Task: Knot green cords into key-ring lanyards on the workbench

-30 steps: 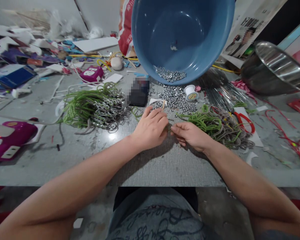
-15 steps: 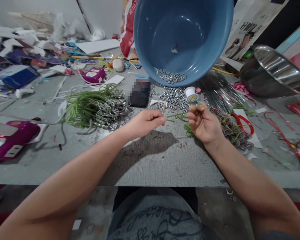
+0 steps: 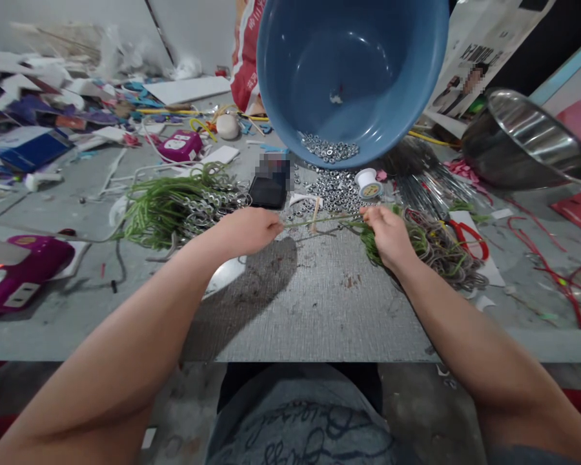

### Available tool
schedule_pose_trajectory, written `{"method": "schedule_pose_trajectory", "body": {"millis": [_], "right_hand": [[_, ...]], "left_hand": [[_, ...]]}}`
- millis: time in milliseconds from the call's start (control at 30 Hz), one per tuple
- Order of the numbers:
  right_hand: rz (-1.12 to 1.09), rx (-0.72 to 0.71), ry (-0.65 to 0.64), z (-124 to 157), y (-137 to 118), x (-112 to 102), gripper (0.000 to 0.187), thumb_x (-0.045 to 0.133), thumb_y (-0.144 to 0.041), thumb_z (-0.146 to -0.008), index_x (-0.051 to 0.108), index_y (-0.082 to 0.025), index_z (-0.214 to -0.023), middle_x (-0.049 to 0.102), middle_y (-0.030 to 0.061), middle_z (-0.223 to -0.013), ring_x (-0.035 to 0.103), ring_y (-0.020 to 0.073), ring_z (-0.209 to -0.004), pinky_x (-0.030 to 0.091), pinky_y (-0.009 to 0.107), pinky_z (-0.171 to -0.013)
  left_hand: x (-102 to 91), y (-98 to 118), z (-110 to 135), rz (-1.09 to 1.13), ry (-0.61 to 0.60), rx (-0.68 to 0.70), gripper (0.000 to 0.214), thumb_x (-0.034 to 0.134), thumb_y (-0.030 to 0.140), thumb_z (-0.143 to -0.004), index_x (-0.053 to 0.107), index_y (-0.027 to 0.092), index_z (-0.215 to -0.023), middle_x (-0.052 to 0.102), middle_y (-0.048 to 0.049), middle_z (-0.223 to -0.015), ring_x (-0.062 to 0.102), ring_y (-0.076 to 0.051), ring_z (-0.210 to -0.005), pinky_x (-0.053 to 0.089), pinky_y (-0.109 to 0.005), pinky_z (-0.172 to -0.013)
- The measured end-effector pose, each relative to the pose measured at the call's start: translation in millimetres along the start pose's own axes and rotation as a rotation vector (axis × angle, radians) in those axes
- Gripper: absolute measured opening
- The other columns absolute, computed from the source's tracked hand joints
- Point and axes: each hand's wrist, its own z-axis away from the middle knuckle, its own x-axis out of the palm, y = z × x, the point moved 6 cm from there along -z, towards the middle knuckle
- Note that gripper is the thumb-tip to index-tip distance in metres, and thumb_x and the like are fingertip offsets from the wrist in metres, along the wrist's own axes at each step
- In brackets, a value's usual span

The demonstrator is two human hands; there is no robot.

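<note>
A thin green cord (image 3: 326, 220) stretches nearly level between my hands, just above the table. My left hand (image 3: 250, 230) is closed on its left end, and my right hand (image 3: 388, 234) pinches the other end. Beside my left hand lies a bundle of green cords (image 3: 150, 210) with shiny metal pieces (image 3: 203, 210) at its right side. A heap of grey and green cords (image 3: 438, 248) lies just right of my right hand. A small light-coloured stick (image 3: 314, 216) is by the cord.
A tilted blue basin (image 3: 353, 58) holds metal nuts (image 3: 330, 150), with more spilled below. Around stand a white spool (image 3: 368, 184), a phone (image 3: 268, 188), red-handled scissors (image 3: 474, 240), a steel bowl (image 3: 518, 148) and a purple device (image 3: 26, 268). Scraps cover the back left.
My left hand has moved left, drawing the cord out longer between the hands. My right hand has turned, its fingers now closed over the cord's end.
</note>
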Motion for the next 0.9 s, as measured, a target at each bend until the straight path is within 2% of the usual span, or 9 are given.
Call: {"method": "schedule_pose_trajectory", "body": {"millis": [67,133,233,333,400,467,667,800,900], "right_hand": [[0.185,-0.101,-0.163,5,-12,10,0.04,0.044,-0.054,-0.08,0.056,-0.02,-0.064,0.065,0.008,-0.083,0.06,0.0208,-0.084,0.045,0.04,-0.081],[0.281,-0.207,-0.221,11,-26,14,0.041,0.043,-0.051,-0.083,0.059,-0.019,-0.063,0.066,0.0095,-0.088,0.06,0.0218,-0.089,0.045,0.039,-0.081],[0.379,-0.336,-0.142,15,-48,4,0.04,0.04,-0.045,-0.086,0.062,-0.019,-0.064,0.066,0.0106,-0.092,0.06,0.0222,-0.094,0.046,0.037,-0.08],[0.511,-0.397,0.002,10,-64,-18,0.036,0.04,-0.04,-0.087,0.063,-0.019,-0.067,0.067,0.0102,-0.087,0.061,0.0206,-0.085,0.046,0.035,-0.077],[0.665,-0.342,0.063,1,-64,-36,0.03,0.044,-0.037,-0.086,0.065,-0.02,-0.073,0.067,0.0094,-0.085,0.06,0.0207,-0.079,0.045,0.035,-0.071],[0.849,-0.239,0.049,-10,-56,-53,0.023,0.048,-0.033,-0.082,0.067,-0.02,-0.078,0.066,0.0085,-0.077,0.059,0.0204,-0.069,0.043,0.034,-0.064],[1.125,-0.067,-0.085,-27,-24,-94,0.017,0.057,-0.035,-0.073,0.07,-0.024,-0.071,0.062,0.0055,-0.059,0.049,0.0163,-0.047,0.036,0.032,-0.048],[1.141,-0.003,-0.235,-29,-11,-111,0.02,0.064,-0.043,-0.066,0.07,-0.024,-0.066,0.061,0.0045,-0.055,0.044,0.0135,-0.041,0.035,0.03,-0.045],[1.104,0.074,-0.34,-28,-5,-114,0.023,0.065,-0.045,-0.064,0.07,-0.024,-0.071,0.066,0.0042,-0.064,0.05,0.0153,-0.047,0.037,0.031,-0.048]], "left_hand": [[6.9,2,0,-0.101,-0.048,-0.017,0.037,0.03,0.03,-0.085,0.065,0.017,-0.087,0.066,-0.0126,-0.091,0.061,-0.027,-0.084,0.046,-0.034,-0.066],[12.6,4,1,-0.161,-0.086,-0.043,0.038,0.03,0.029,-0.084,0.065,0.016,-0.091,0.066,-0.0146,-0.094,0.061,-0.03,-0.089,0.047,-0.038,-0.07],[14.9,6,3,-0.195,-0.093,-0.073,0.037,0.032,0.027,-0.082,0.066,0.014,-0.091,0.066,-0.0168,-0.092,0.062,-0.032,-0.092,0.048,-0.041,-0.074],[11.1,7,5,-0.184,-0.031,-0.089,0.04,0.033,0.031,-0.084,0.067,0.012,-0.089,0.067,-0.019,-0.089,0.062,-0.035,-0.091,0.048,-0.045,-0.074],[7.1,8,8,-0.156,0.047,-0.087,0.046,0.03,0.037,-0.086,0.068,0.011,-0.084,0.067,-0.02,-0.085,0.063,-0.036,-0.086,0.048,-0.048,-0.072],[2.9,9,9,-0.136,0.142,-0.08,0.049,0.028,0.038,-0.087,0.068,0.011,-0.077,0.066,-0.0202,-0.08,0.063,-0.035,-0.081,0.048,-0.047,-0.068],[-12.3,22,16,-0.195,0.51,0.056,0.03,0.037,0.021,-0.081,0.065,0.013,-0.076,0.064,-0.015,-0.082,0.058,-0.028,-0.084,0.044,-0.038,-0.07],[-14.0,28,18,-0.155,0.564,0.115,0.029,0.037,0.019,-0.081,0.065,0.012,-0.082,0.064,-0.0125,-0.083,0.056,-0.026,-0.083,0.041,-0.036,-0.071],[-12.5,31,17,-0.132,0.567,0.159,0.03,0.036,0.02,-0.083,0.065,0.012,-0.081,0.064,-0.0119,-0.081,0.055,-0.024,-0.081,0.041,-0.035,-0.072]]}}
